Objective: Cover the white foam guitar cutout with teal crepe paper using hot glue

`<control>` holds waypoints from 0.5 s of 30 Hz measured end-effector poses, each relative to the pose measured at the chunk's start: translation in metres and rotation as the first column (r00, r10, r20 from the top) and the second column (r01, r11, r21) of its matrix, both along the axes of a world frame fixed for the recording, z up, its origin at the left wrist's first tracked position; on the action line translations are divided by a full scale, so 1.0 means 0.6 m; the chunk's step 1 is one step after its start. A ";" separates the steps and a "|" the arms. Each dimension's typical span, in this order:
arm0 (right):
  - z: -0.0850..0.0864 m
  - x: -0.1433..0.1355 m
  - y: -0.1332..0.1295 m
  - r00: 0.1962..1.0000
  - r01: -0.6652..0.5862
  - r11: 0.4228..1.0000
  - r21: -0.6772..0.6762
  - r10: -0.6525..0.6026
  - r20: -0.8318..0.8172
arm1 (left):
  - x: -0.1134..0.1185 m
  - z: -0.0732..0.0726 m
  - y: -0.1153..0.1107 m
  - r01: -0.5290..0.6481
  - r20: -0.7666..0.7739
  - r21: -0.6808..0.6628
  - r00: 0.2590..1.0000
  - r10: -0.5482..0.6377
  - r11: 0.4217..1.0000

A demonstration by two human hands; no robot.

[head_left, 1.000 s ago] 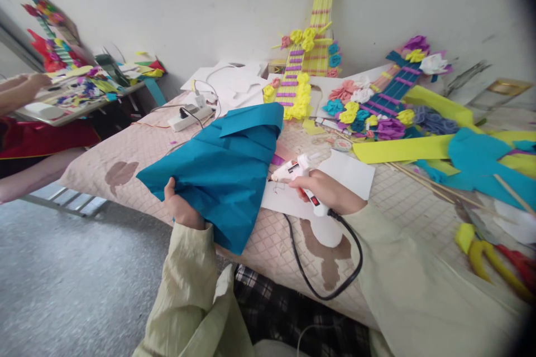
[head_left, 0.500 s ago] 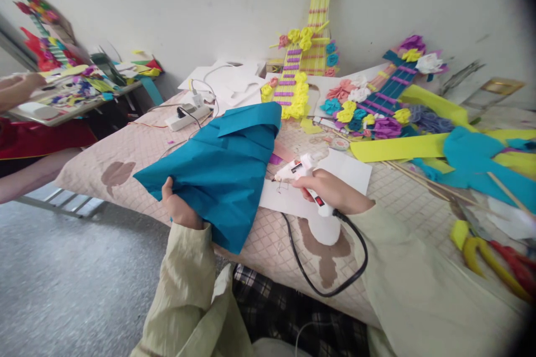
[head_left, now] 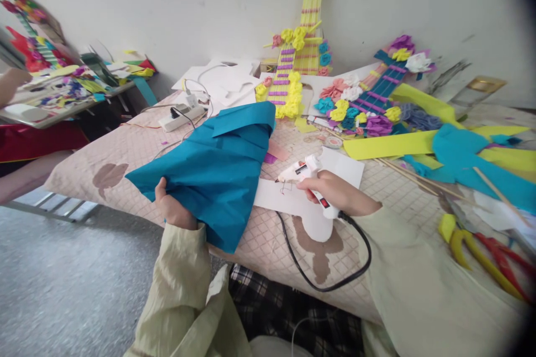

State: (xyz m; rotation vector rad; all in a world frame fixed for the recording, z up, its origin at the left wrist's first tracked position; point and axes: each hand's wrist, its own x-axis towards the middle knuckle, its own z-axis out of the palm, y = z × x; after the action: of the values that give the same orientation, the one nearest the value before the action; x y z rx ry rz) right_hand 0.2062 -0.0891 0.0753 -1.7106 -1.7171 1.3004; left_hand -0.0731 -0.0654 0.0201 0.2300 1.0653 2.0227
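Observation:
My left hand [head_left: 173, 207] grips the lower left edge of a large folded teal paper piece [head_left: 213, 173], its thumb on top and its other fingers hidden beneath. To the right, my right hand [head_left: 329, 189] is closed round the handle of a white glue gun [head_left: 304, 170]. The gun's nozzle points left, over a white paper cutout [head_left: 312, 223] on the table. From the handle a black cord [head_left: 310, 284] loops down and back to the left.
Paper guitars [head_left: 312, 17] lean on the wall; another [head_left: 377, 95] lies at the back right. A power strip [head_left: 180, 118] sits at the back left. Yellow-handled scissors [head_left: 481, 256], sticks and paper strips are at the right. A person's arm [head_left: 14, 83] shows far left.
The view has shifted slightly, so most things appear further left. My right hand and the glue gun have moved a little to the right, away from the teal paper, which stays held.

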 end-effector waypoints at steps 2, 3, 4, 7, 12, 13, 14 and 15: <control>0.000 0.003 -0.002 1.000 0.017 1.000 -0.008 -0.017 0.005 | 0.001 0.000 0.001 0.023 -0.004 0.016 1.000 -0.023 1.000; 0.001 0.004 -0.003 1.000 0.026 1.000 -0.011 -0.026 0.007 | 0.001 0.000 0.001 0.026 -0.006 0.023 1.000 -0.026 0.999; 0.001 0.006 -0.004 0.999 0.034 0.999 -0.012 -0.034 0.010 | 0.000 -0.001 0.002 0.022 -0.008 0.028 1.000 -0.022 0.999; 0.004 0.011 -0.009 0.999 0.045 0.999 -0.014 -0.045 0.010 | -0.001 -0.003 0.004 0.000 -0.020 0.035 1.000 0.001 0.999; 0.011 0.019 -0.017 0.998 0.061 0.998 -0.023 -0.061 0.005 | -0.003 -0.009 0.006 -0.038 -0.057 0.036 0.998 0.040 0.999; 0.012 0.020 -0.018 0.998 0.065 0.998 -0.026 -0.065 0.005 | -0.004 -0.010 0.006 -0.045 -0.064 0.034 0.997 0.047 0.998; 0.013 0.021 -0.020 0.998 0.070 0.997 -0.029 -0.070 0.005 | -0.005 -0.011 0.007 -0.047 -0.071 0.033 0.996 0.049 0.998; 0.014 0.022 -0.021 0.997 0.075 0.997 -0.031 -0.075 0.006 | -0.006 -0.012 0.008 -0.044 -0.080 0.034 0.996 0.047 0.998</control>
State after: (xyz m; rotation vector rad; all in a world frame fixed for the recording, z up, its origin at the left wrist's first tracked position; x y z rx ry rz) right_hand 0.2196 -0.1018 0.0839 -1.7793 -1.6271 1.2974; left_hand -0.0764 -0.0608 0.0129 0.3087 1.0977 2.0875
